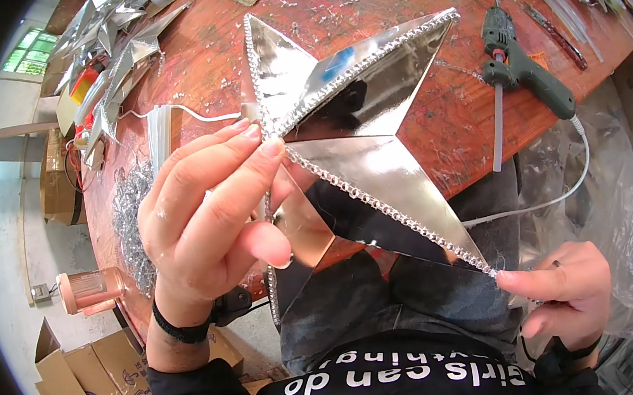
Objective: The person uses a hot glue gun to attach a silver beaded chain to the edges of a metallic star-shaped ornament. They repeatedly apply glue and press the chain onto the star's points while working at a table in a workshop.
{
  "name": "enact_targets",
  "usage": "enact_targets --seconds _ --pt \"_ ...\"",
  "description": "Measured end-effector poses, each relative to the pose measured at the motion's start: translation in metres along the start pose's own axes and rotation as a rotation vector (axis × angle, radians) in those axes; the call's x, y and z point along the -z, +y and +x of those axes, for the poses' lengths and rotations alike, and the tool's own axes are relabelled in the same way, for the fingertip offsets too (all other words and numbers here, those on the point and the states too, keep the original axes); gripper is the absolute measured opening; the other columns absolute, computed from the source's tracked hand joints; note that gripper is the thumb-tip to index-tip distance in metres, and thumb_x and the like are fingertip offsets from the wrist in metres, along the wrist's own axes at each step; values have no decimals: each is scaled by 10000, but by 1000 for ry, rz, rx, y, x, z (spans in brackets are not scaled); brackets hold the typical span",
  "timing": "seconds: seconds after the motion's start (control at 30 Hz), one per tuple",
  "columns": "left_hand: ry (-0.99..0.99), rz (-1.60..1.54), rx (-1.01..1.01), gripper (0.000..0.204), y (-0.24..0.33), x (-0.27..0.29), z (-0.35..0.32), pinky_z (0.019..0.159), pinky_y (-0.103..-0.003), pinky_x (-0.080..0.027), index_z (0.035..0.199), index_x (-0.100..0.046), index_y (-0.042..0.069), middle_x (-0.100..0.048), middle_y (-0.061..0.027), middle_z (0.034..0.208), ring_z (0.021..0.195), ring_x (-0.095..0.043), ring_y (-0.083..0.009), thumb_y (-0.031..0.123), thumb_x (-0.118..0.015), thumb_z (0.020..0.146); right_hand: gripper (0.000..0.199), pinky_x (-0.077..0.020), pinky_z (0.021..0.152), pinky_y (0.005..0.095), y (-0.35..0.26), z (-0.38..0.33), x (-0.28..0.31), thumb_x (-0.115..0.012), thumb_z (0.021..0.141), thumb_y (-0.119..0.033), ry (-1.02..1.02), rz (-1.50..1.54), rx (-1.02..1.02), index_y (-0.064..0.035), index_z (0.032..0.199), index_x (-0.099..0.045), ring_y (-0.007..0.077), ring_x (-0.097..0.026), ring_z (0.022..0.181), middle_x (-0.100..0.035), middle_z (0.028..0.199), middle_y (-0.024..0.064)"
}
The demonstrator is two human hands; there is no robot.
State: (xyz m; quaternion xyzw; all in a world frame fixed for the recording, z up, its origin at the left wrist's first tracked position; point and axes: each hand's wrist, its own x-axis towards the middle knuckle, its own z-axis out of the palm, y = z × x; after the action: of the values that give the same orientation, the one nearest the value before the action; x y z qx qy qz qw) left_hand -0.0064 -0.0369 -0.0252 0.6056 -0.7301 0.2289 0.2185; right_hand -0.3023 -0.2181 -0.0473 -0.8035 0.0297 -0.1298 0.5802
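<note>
A shiny silver star (420, 178) with folded, raised points is tilted up in front of me, above my lap. Silver chain-like trim (380, 207) runs along several of its ridges and meets near the middle. At that meeting point the fingertips of my left hand (204, 202) press on the trim, with the thumb bent below them. My right hand (565, 290) is at the lower right tip, its index finger on the trim's end and its other fingers curled. A green-grey hot glue gun (505, 39) with a clear glue stick (498, 126) lies on the table to the right.
The worn red table (196, 63) holds piled silver stars (118, 64) far left, loose trim (134, 218) at left and glue sticks (161, 133). A white cord (566, 192) trails off the glue gun. Cardboard boxes (100, 386) stand lower left; clear plastic (630, 208) lies right.
</note>
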Motion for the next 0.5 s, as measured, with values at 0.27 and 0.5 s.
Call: enact_targets --seconds 0.27,0.5 --pt "20 15 -30 573 -1 -2 1 708 -371 -578 974 -667 -13 -644 -133 892 805 -662 -289 524 -508 858 492 -225 386 272 6 -4 -10 -794 705 -299 79 -4 24 30 1053 -683 115 -376 357 -411 465 24" --pt "22 9 -10 550 1 -2 2 710 -380 -577 971 -666 -16 -648 -129 879 806 -663 -288 505 -537 850 426 -236 390 275 3 -3 -10 -797 673 -183 70 -133 33 -2 1045 -694 138 -379 365 -381 481 13"
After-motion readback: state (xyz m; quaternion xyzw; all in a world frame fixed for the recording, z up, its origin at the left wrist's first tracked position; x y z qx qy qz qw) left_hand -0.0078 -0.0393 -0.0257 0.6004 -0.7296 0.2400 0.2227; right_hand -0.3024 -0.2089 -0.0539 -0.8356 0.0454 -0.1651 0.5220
